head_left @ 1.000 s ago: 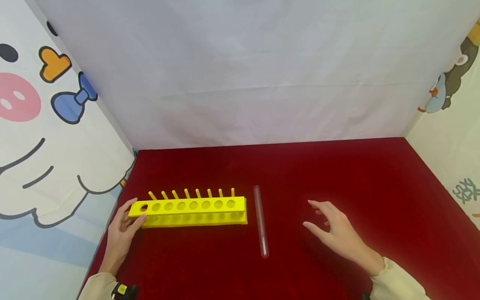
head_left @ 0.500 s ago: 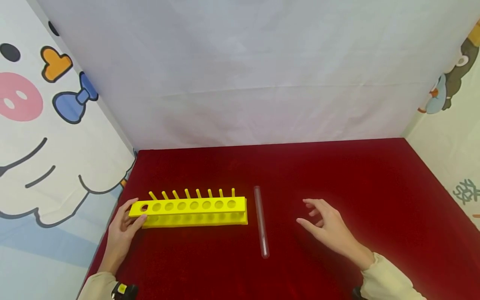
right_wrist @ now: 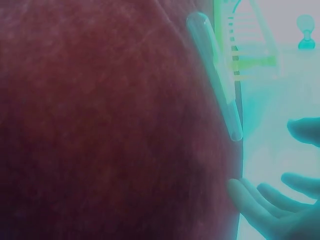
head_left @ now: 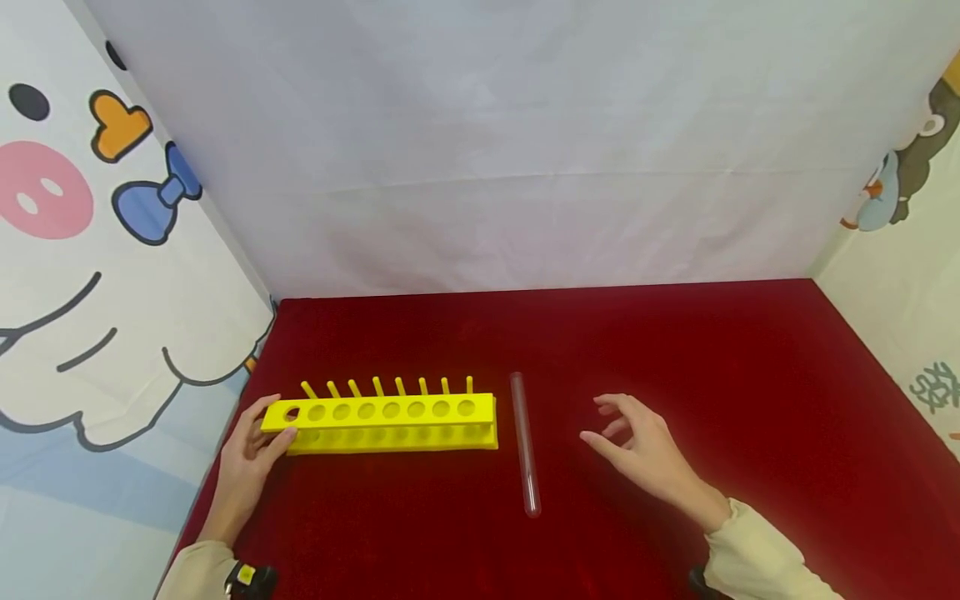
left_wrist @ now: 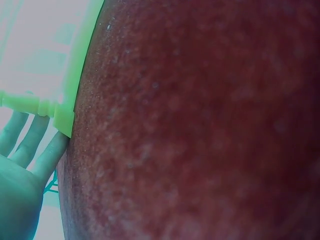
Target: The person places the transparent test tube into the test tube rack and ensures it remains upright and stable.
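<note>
A yellow test tube rack stands on the left half of the red cloth, with a row of round holes and short pegs along its back. My left hand grips its left end, thumb at the front and fingers behind; the left wrist view shows fingers against the rack's end. Right of the rack, a clear glass test tube lies on the cloth, rounded end towards me. Apart from the tube, on its right, my right hand hovers with thumb and fingers spread, holding nothing.
Red cloth covers the table. A white curtain hangs behind it, and sheets with cartoon prints stand at the left and right.
My right hand has moved left, closer to the test tube. The left hand stays on the rack; rack and tube lie as before, with the view shifted slightly.
</note>
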